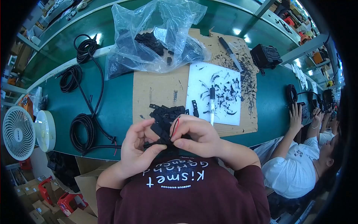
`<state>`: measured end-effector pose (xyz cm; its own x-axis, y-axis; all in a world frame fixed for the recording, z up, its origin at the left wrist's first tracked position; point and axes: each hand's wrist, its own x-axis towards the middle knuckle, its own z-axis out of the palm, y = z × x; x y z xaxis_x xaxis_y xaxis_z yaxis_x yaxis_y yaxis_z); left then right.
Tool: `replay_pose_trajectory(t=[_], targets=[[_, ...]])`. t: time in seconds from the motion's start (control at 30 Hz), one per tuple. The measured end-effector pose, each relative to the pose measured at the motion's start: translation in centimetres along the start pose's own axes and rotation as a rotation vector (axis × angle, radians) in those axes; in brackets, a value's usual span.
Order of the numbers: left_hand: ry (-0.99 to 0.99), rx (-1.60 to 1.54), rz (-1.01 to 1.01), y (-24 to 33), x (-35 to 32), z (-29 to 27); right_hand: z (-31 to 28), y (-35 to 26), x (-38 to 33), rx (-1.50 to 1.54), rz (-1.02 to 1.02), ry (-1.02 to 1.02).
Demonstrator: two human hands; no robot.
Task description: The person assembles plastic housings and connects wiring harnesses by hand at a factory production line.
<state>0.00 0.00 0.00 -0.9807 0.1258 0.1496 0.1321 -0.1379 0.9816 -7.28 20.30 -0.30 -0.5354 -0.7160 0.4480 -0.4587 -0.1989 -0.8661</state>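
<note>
At the near edge of the green worktop (115, 97), I am clamping a black rectangular plastic part (159, 130) with the left fingers (156, 150), the right fingers (186, 145) pinching at a thin red wire (175, 124), this part appearing unfinished and loose black plastic pieces (171, 112) remaining.

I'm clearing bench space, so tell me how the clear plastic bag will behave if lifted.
The clear plastic bag is probably floppy, judging by its thin, crumpled film. The black parts inside look loose, so its weight may shift.
</note>
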Motion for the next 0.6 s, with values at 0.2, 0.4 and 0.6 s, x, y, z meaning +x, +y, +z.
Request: replay_pose_trajectory(t=[0.2, 0.4, 0.6], targets=[[-0.067, 0.277, 0.140, 0.5, 0.8, -0.8, 1.1, -0.2, 0.3, 0.723, 0.302, 0.185], [-0.138, 0.224, 0.028, 0.4, 0.3, -0.9, -0.8, 0.2, 1.4, 0.360, 0.130, -0.057], [0.051, -0.294, -0.195, 0.9, 0.0, 0.9, -1.1, -0.2, 1.3, 0.279, 0.158, -0.077]])
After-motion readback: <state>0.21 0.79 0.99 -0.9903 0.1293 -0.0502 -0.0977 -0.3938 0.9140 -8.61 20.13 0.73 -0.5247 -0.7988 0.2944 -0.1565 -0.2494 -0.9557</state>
